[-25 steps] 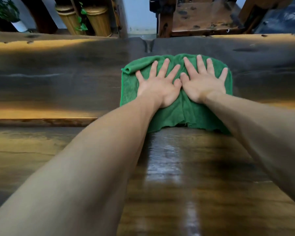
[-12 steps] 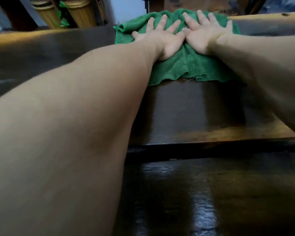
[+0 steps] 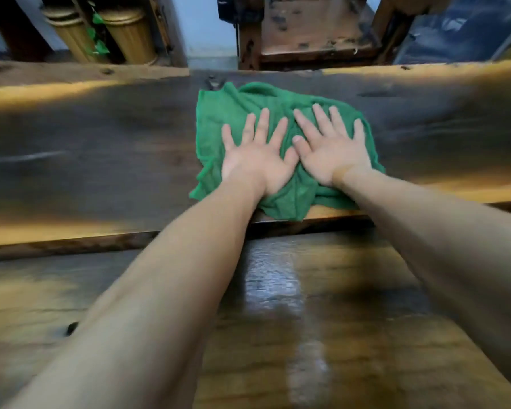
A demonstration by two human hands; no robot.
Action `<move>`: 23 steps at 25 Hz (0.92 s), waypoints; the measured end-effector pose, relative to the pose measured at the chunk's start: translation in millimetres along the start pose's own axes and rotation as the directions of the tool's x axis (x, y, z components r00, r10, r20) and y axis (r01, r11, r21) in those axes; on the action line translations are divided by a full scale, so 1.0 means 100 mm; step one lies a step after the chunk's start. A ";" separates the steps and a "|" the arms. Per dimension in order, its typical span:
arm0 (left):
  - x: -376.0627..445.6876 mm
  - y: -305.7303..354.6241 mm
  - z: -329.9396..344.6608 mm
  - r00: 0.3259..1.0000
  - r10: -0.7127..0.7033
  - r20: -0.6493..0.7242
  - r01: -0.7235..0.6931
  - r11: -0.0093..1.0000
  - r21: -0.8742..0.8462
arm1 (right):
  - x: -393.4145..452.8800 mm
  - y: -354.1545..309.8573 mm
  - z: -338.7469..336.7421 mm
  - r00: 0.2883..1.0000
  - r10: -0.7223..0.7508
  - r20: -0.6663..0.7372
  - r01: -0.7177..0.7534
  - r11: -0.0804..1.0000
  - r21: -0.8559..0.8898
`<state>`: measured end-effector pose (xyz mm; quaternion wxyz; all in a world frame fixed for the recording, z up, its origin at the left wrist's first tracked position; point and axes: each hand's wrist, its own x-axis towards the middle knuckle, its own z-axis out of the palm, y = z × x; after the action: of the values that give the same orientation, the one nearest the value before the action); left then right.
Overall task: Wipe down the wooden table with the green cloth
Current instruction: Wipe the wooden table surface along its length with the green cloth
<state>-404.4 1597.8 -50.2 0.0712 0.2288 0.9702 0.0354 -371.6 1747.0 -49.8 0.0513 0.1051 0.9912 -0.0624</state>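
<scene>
A rumpled green cloth (image 3: 227,113) lies on the dark wooden table (image 3: 86,149), on the raised far slab, its near hem hanging slightly over the slab's front edge. My left hand (image 3: 257,160) presses flat on the cloth's left half with fingers spread and straight. Beside it, thumbs almost touching, my right hand (image 3: 331,149) presses flat on the right half, fingers straight too. Both forearms stretch out over the lower, glossy near plank (image 3: 307,305).
Beyond the table's far edge stand two ribbed bamboo-coloured pots (image 3: 127,33) with green leaves at the left and a worn wooden chair (image 3: 313,31) at centre right. The slab runs wide to either side of the cloth.
The cloth and both hands went out to the far edge of the slab, then came back toward me to its middle. The cloth is more bunched now.
</scene>
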 end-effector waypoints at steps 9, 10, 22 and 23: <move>-1.49 0.57 0.20 0.999 -0.019 0.026 0.018 1.000 0.013 | -1.51 0.07 0.11 0.999 -0.026 0.036 0.027 0.999 -0.024; -1.63 0.62 0.21 1.000 -0.016 0.024 0.016 1.000 0.007 | -1.67 0.08 0.12 0.999 -0.021 0.032 0.021 1.000 -0.013; -3.39 1.06 0.49 0.997 -0.039 0.059 0.038 0.999 0.022 | -3.43 0.08 0.29 0.992 -0.073 0.103 0.074 0.997 -0.001; -3.54 1.09 0.50 0.997 -0.042 0.062 0.041 0.999 0.018 | -3.59 0.08 0.29 0.992 -0.074 0.105 0.074 0.997 0.004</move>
<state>-35.2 1538.2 -45.7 0.1005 0.2101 0.9723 0.0187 -18.4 1678.6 -38.5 0.1012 0.0646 0.9903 -0.0699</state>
